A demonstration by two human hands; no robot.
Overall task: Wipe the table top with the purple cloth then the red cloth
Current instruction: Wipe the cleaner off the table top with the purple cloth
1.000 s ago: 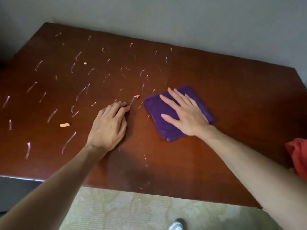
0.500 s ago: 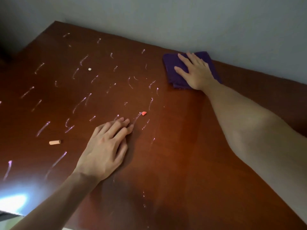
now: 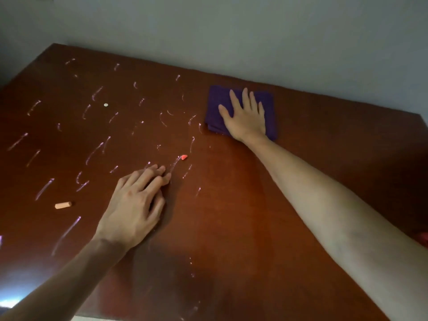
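folded purple cloth [image 3: 240,98]: soft, light, pliable; drive by flat palm | right hand [image 3: 245,117]: fingers spread, pressing it | left hand [image 3: 136,205]: relaxed, resting on brown wooden table [image 3: 301,172]

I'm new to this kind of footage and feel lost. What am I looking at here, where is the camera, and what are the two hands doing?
There is no machine here: a person wears a wide-angle camera on the head, so you look forward and down along their own bare arms. The surface is a dark reddish-brown wooden table top set against a grey wall. The right hand lies flat, fingers straight, pressing a folded purple cloth near the far edge. The left hand rests on the wood and holds nothing. Pale chalk streaks cover the left half of the table. Among them lie a short orange chalk stick, a small red chalk crumb and a tiny white bit. A sliver of red cloth peeks in at the right edge.
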